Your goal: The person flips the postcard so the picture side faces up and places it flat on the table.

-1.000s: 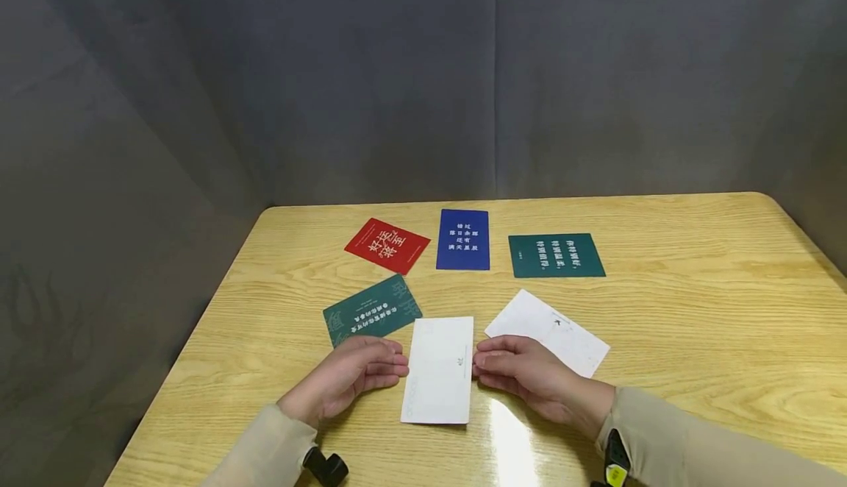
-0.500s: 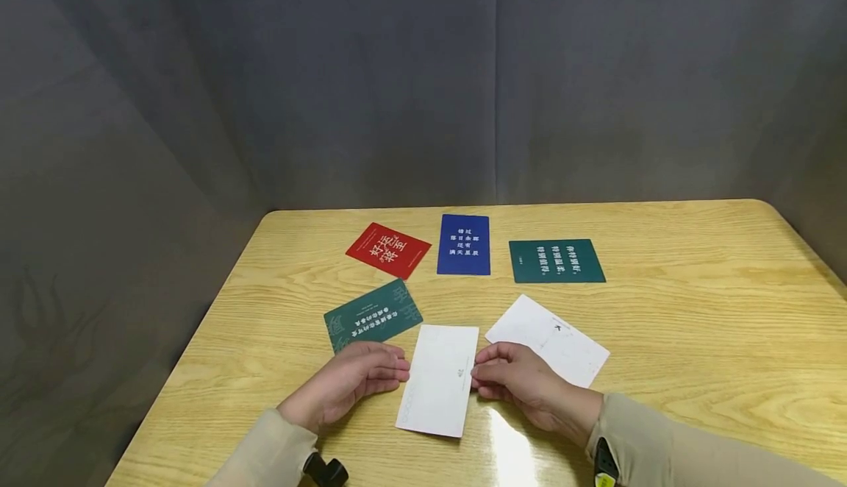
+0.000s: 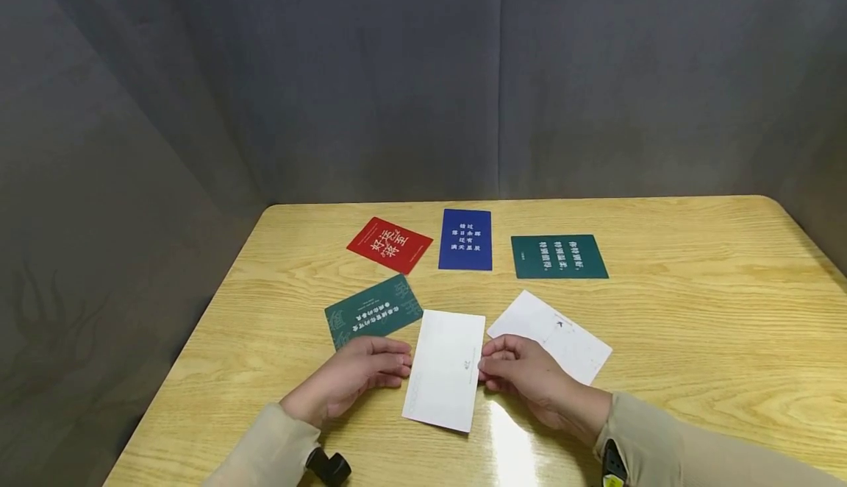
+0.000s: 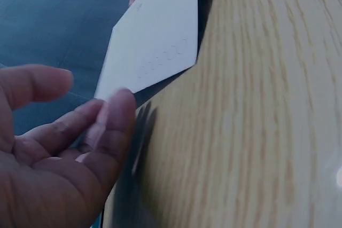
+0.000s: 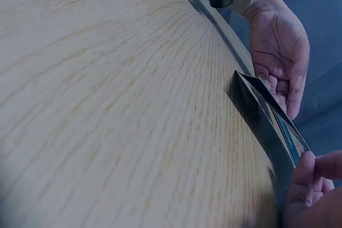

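A white card (image 3: 445, 369) is between my two hands near the table's front edge. My right hand (image 3: 523, 373) pinches its right edge with thumb and fingers. My left hand (image 3: 357, 377) lies with relaxed fingers, the tips touching the card's left edge. In the right wrist view the card (image 5: 267, 116) is raised off the wood and tilted, showing a dark printed underside; my right hand's fingertips (image 5: 307, 177) grip its near end, and the left hand (image 5: 278, 52) is open beyond it. The left wrist view shows the card's white face (image 4: 155, 46) past my left hand (image 4: 64, 148).
On the wooden table (image 3: 695, 325) lie a red card (image 3: 389, 244), a blue card (image 3: 465, 239), a dark green card (image 3: 559, 256), a second green card (image 3: 373, 310) by my left hand, and another white card (image 3: 556, 332) behind my right hand. Grey cloth walls surround the table.
The white card has turned slightly clockwise and shifted a little away from me, its far end now leaning right. Both hands stayed at its edges.
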Demonstrator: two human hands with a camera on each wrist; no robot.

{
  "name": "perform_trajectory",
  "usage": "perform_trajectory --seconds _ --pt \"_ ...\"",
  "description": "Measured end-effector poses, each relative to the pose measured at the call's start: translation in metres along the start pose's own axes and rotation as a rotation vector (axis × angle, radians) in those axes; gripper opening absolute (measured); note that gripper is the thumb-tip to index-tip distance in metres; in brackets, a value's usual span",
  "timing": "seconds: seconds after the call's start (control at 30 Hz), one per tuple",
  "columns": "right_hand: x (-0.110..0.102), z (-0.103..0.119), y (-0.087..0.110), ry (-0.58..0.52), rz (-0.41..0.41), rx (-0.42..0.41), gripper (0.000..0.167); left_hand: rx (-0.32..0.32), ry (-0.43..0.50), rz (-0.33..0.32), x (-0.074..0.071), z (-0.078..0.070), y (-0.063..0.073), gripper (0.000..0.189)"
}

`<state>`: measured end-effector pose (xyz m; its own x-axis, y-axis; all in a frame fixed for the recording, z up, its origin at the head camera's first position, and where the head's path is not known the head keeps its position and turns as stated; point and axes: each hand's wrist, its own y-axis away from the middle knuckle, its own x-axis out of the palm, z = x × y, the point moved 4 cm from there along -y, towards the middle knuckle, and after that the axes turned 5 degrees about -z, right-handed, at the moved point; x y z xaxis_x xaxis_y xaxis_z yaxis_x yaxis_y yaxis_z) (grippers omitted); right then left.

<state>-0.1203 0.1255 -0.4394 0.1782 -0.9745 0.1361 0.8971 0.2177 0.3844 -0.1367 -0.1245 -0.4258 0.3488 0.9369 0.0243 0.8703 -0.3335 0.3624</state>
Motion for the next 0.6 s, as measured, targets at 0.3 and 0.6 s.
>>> perform_trajectory --seconds 0.3,0.6 --pt "0.0007 0.008 0.0002 0.028 0.01 -0.042 0.015 0.029 -0.056 -0.08 0.0027 0.0011 -0.0032 0.031" --pt "0.0 0.0076 -0.0004 0.007 0.017 -0.047 0.013 0.05 -0.073 -0.081 0.0079 0.0022 -0.0053 0.018"
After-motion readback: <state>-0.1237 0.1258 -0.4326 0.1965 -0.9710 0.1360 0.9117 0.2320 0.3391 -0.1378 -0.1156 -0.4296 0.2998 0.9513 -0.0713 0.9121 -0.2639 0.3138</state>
